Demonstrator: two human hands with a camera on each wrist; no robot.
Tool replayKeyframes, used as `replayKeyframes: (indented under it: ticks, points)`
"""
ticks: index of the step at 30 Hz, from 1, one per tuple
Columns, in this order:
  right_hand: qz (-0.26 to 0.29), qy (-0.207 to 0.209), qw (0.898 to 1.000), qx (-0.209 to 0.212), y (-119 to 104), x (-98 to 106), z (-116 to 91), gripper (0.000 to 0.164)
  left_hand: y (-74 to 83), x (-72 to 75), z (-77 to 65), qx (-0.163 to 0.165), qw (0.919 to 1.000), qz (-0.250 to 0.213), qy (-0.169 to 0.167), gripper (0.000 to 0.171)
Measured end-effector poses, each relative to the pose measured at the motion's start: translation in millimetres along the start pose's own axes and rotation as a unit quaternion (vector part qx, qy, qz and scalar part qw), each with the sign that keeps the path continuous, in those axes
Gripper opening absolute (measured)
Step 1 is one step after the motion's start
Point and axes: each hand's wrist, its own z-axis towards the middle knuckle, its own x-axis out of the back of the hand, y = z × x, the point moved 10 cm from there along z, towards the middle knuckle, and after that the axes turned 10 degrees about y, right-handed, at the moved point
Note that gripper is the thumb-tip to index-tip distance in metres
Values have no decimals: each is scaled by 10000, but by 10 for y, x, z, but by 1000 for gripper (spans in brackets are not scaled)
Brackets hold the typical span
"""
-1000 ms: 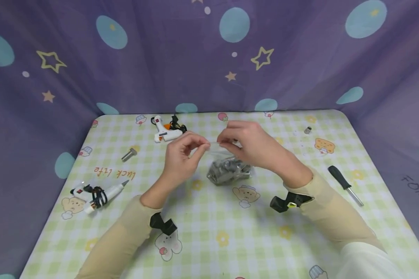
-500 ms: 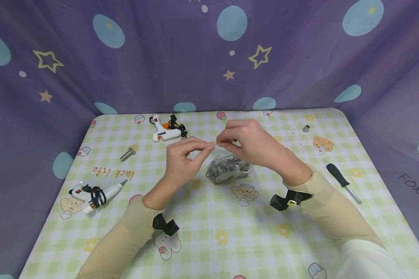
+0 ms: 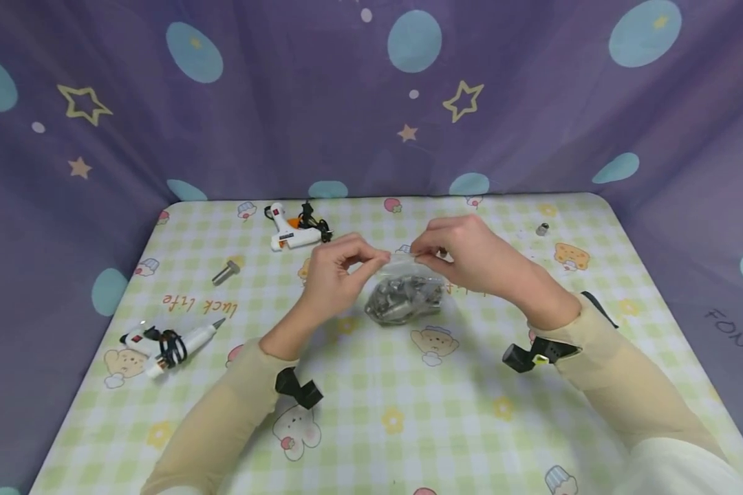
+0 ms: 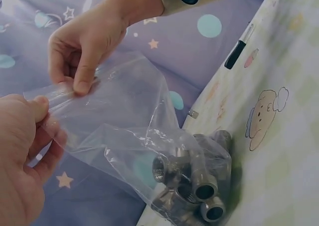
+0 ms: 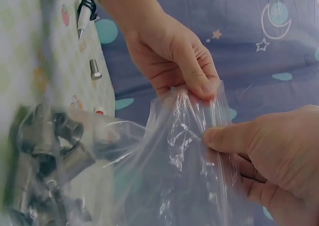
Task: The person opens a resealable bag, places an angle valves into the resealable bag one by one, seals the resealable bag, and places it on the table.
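Note:
A clear zip bag (image 3: pixel 402 299) with several metal pipe fittings (image 4: pixel 189 178) in its bottom sits mid-table, its top edge raised. My left hand (image 3: pixel 337 271) pinches that top edge between thumb and fingers at one side. My right hand (image 3: pixel 464 251) pinches the same edge a short way to the right. In the right wrist view the zip strip (image 5: pixel 219 131) runs past both thumbs, and the plastic hangs in folds below. The fittings weigh down the bag's lower end at the tablecloth.
Two white glue guns with black cords lie to the left, one at the back (image 3: pixel 296 237) and one nearer (image 3: pixel 176 347). A metal bolt (image 3: pixel 225 273) lies between them. A small metal fitting (image 3: pixel 542 229) is at the back right; a dark-handled screwdriver (image 3: pixel 599 308) is partly behind the right forearm.
My hands first came close together at the bag's top edge. Now my right hand has slid to the right, and my left hand has moved slightly right too.

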Motion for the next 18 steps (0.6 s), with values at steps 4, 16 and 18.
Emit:
replayKeyframes:
  ticks: [4, 16, 18]
  points:
    - [-99, 9, 9999, -55, 70, 15, -52, 11, -34, 5, 2, 78, 9999, -74, 33, 11]
    - [-319, 318, 9989, -156, 231, 167, -176, 12, -99, 31, 84, 349, 9992, 28, 215, 9]
    - [-341, 380, 9986, -142, 241, 183, -189, 12, -104, 43, 95, 353, 9990, 137, 256, 9]
